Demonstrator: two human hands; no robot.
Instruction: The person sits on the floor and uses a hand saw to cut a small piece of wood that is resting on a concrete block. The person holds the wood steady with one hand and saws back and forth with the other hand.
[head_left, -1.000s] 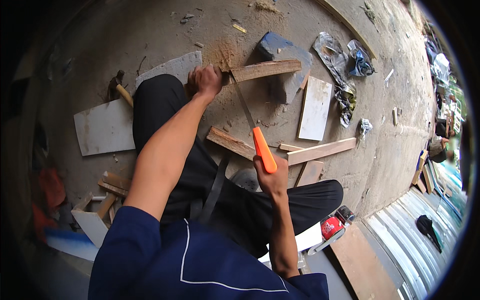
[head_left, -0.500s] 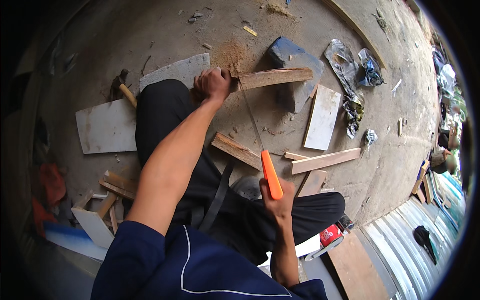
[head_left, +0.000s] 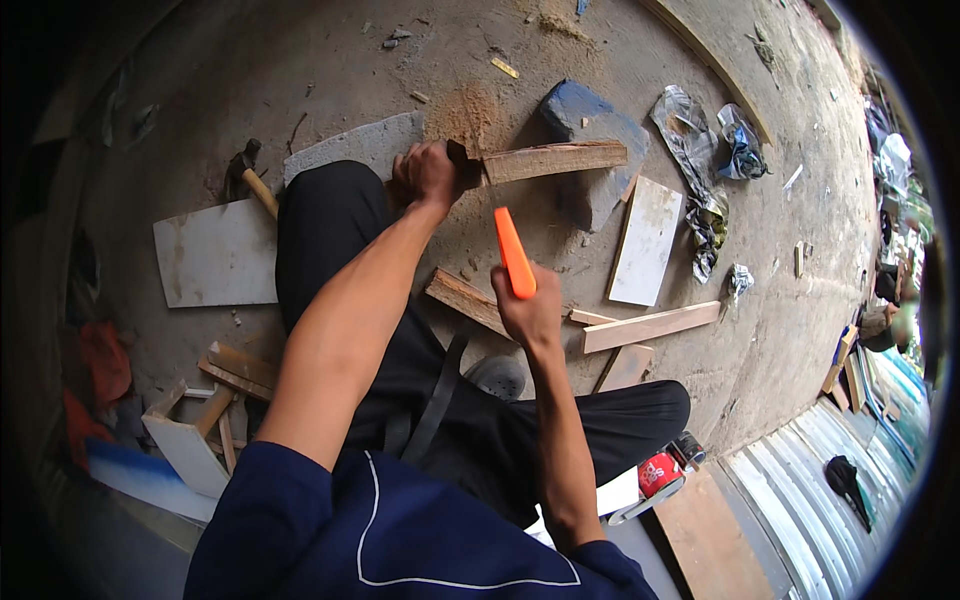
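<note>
My right hand (head_left: 530, 305) is wrapped around the orange handle (head_left: 515, 255) of a handsaw. The saw's thin blade runs away from me to a piece of wood (head_left: 555, 160), where it meets the wood just right of my left hand. My left hand (head_left: 430, 176) is closed on the left end of this wood, its fingers partly turned out of sight. The wood's right part rests on a blue-stained block (head_left: 605, 135). Sawdust (head_left: 465, 112) lies on the ground beyond the cut.
A hammer (head_left: 257, 185) and a white board (head_left: 215, 255) lie left of my knee. Offcuts, including a pale strip (head_left: 650, 328) and a rough piece (head_left: 465, 298), lie before me. Crumpled plastic (head_left: 690, 130) is at right. A red can (head_left: 660, 473) stands by my right knee.
My right hand has pushed the saw away from me, so the handle is now close to the wood and less blade shows on my side. My left hand stays on the wood.
</note>
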